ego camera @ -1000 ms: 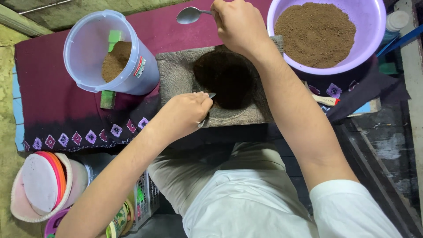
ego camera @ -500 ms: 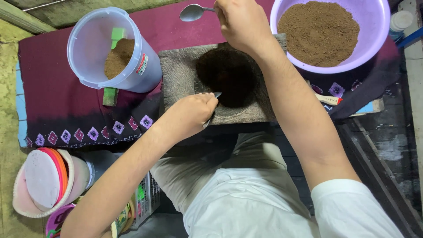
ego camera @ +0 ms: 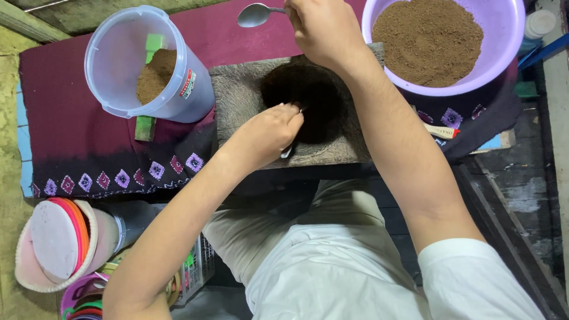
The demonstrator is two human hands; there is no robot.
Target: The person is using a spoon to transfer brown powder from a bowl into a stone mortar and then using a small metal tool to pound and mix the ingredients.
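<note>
A grey stone block (ego camera: 237,95) with a dark round hollow (ego camera: 308,101) lies on a maroon cloth (ego camera: 77,148). My left hand (ego camera: 269,130) rests at the hollow's near left rim, closed on a small metal tool (ego camera: 288,150) whose end pokes out below the fingers. My right hand (ego camera: 326,29) hovers past the hollow's far edge, gripping the handle of a metal spoon (ego camera: 255,15) whose empty bowl points left. To the right stands a purple bowl (ego camera: 510,59) full of brown powder (ego camera: 430,38).
A clear plastic tub (ego camera: 148,65) with some brown powder stands at the left on the cloth, a green block (ego camera: 145,127) beside it. Stacked coloured lids and containers (ego camera: 59,243) sit at the lower left. A dark wooden frame (ego camera: 515,195) runs along the right.
My left hand has moved up from the block's near edge to the rim of the hollow. My right hand with the spoon has hardly shifted.
</note>
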